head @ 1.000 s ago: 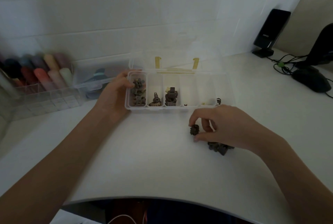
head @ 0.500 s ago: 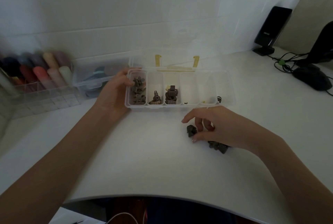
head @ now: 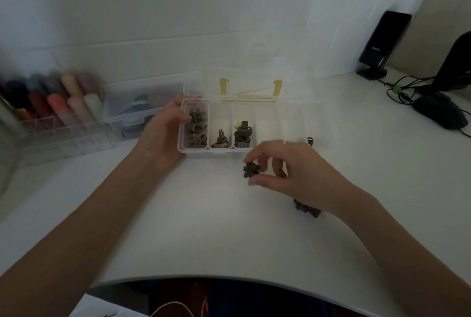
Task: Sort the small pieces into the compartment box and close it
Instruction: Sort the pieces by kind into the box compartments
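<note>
A clear compartment box (head: 318,123) stands open on the white desk, its lid (head: 249,82) tipped back against the wall. Its three left compartments hold dark brown pieces (head: 195,128); the right ones look nearly bare. My left hand (head: 163,133) grips the box's left end. My right hand (head: 288,168) hovers just in front of the box, pinching a small dark piece (head: 251,170) between thumb and fingers. A few more dark pieces (head: 307,208) lie on the desk under my right wrist. One tiny dark piece (head: 310,140) sits at the box's right front.
A clear organiser of coloured sticks (head: 51,107) and a clear lidded tub (head: 137,110) stand at the left. A black speaker (head: 382,46), cables (head: 402,89) and a black mouse (head: 438,112) sit at the right. The desk's curved front edge (head: 229,278) is near me.
My right hand has lifted the small dark piece off the desk and carried it left and toward the box. My left hand has stayed on the box's left end.
</note>
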Action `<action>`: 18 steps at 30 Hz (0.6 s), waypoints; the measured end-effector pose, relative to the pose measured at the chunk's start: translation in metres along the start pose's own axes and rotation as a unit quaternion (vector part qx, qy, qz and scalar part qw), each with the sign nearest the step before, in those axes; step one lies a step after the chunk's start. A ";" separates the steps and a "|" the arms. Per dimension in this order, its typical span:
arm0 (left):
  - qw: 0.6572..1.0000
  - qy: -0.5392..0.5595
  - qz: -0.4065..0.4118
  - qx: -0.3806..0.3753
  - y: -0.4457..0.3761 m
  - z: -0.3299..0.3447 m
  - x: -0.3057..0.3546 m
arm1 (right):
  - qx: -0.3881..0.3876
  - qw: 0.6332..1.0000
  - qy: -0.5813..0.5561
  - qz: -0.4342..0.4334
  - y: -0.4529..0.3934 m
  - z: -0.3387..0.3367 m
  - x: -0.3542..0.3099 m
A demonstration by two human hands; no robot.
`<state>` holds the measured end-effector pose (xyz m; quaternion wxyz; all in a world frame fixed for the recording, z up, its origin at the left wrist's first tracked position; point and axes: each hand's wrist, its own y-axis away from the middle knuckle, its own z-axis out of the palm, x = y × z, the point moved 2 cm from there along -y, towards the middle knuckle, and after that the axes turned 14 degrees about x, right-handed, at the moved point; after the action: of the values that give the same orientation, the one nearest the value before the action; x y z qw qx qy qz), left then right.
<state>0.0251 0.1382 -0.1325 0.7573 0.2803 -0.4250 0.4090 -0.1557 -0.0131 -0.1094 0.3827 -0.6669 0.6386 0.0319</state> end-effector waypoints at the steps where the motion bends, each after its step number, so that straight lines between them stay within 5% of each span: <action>1: 1.000 0.002 -0.001 0.002 -0.001 0.000 0.000 | 0.031 0.999 0.007 -0.023 -0.004 0.003 -0.005; 7: 1.000 0.016 0.002 -0.016 0.001 0.002 0.003 | 0.142 0.985 -0.001 -0.099 -0.052 0.017 -0.030; 18: 0.999 0.037 -0.020 -0.014 -0.001 0.000 0.000 | 0.171 0.968 0.129 -0.132 -0.083 0.042 -0.020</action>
<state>0.0263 0.1379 -0.1330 0.7842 0.2628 -0.3964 0.3985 -0.0683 0.0179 -0.0896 0.4062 -0.6684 0.5847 -0.2154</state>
